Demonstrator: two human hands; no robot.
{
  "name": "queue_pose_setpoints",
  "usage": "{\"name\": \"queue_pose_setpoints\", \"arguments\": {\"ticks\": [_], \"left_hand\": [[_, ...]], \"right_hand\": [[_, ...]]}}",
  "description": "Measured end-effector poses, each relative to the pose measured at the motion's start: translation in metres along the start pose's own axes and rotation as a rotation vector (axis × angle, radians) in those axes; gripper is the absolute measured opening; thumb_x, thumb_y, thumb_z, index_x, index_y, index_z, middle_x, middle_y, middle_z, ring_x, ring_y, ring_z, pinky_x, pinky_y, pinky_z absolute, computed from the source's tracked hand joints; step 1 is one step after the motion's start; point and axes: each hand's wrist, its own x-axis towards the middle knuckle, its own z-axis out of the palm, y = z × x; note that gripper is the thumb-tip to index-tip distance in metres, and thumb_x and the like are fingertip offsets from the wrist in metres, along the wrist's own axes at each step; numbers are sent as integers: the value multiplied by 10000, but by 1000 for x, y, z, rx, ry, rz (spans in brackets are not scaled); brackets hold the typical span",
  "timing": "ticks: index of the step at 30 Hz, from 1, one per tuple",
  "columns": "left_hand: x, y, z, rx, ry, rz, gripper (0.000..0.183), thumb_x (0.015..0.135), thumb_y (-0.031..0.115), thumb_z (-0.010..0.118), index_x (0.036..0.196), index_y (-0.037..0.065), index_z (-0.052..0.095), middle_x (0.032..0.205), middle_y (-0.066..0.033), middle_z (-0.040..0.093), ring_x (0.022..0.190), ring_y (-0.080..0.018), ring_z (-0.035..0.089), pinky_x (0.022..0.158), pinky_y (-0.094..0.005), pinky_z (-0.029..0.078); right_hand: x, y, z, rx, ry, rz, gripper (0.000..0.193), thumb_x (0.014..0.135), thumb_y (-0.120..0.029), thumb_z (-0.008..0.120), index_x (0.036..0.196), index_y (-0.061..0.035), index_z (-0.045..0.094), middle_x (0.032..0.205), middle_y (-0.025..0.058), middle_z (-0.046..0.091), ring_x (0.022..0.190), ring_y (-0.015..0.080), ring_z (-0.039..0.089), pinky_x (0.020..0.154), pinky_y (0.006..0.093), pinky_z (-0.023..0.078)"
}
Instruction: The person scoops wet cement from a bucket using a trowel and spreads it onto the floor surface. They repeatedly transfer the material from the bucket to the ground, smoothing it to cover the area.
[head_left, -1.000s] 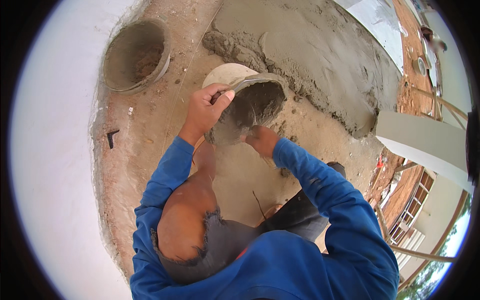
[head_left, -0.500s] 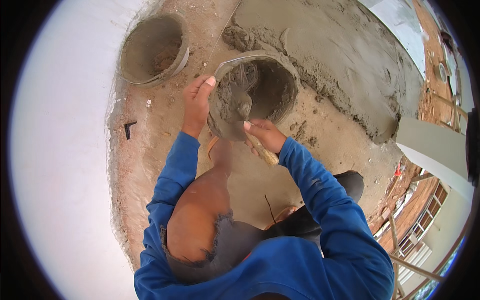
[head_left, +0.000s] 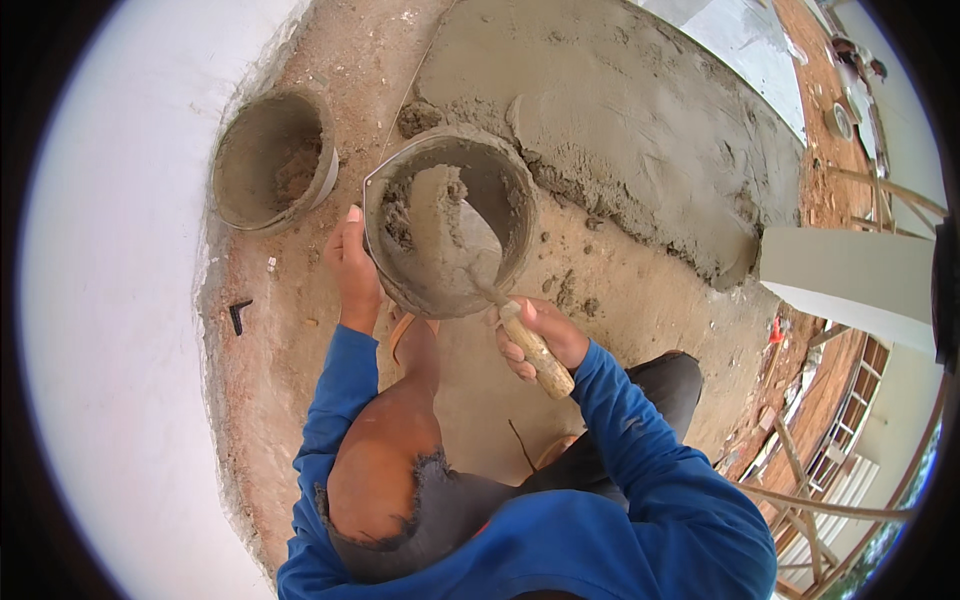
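My right hand [head_left: 563, 332] is closed round the wooden handle [head_left: 535, 352] of a trowel. Its metal blade [head_left: 479, 232] lies over the mouth of a mortar-smeared bucket [head_left: 522, 185], and a long lump of wet grey mortar [head_left: 436, 225] rests on it. On the bucket's left side, my left hand [head_left: 354, 275] grips the wall near the rim, thumb up and fingers partly hidden. More mortar shows inside the bucket, beneath and left of the blade.
A second, mortar-coated bucket [head_left: 325, 165] stands at the left, near the white wall [head_left: 110, 300]. Beyond my bucket spreads a wet mortar layer [head_left: 610, 110] with a ragged edge. A small black angled piece [head_left: 237, 317] lies on the floor. A pale pillar [head_left: 840, 280] rises at the right.
The trowel has come up from inside the bucket with mortar on its blade. My right hand has moved slightly down and right in view; the left still holds the bucket. The view has shifted.
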Motion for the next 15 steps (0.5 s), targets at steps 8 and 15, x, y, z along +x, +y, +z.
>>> {"name": "queue_pose_setpoints", "arguments": {"ticks": [8,15], "left_hand": [[-13,82,-10,-104,86,124,214,980,200,565,886,30,656,858,-3,628,786,-65,552,706,-257,459],[-16,163,-73,-323,92,273,506,1047,347,289,1273,-54,500,1266,-182,574,1141,-282,575,966,-404,478]], "right_hand": [[-41,-82,3,-513,346,-236,522,987,-437,494,1176,50,520,720,92,572,504,163,556,456,287,457],[21,-130,6,-1132,611,-464,431,942,-418,587,1033,-1,524,674,97,590,528,207,595,490,328,477]]}}
